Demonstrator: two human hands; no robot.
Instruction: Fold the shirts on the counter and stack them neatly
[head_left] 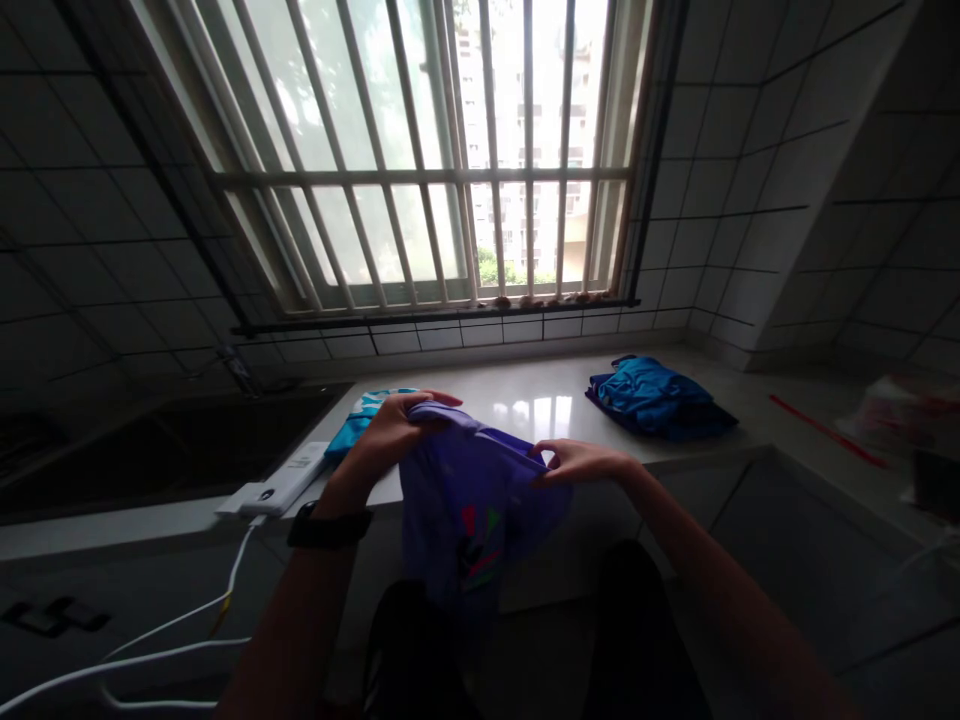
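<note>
A purple garment (469,500) with a small coloured print hangs in front of me, over the edge of a pale counter (540,400). My left hand (394,430), a dark watch on its wrist, is closed on the garment's top left edge. My right hand (574,462) pinches the top right edge. Between the two hands the cloth is stretched. A teal and white cloth (360,420) lies on the counter just behind my left hand.
A folded blue garment (652,397) lies on the counter at the right. A white power strip (277,485) with white cables sits near the dark sink (150,450) at the left. A barred window (450,150) rises behind. A red strip (817,430) lies at the far right.
</note>
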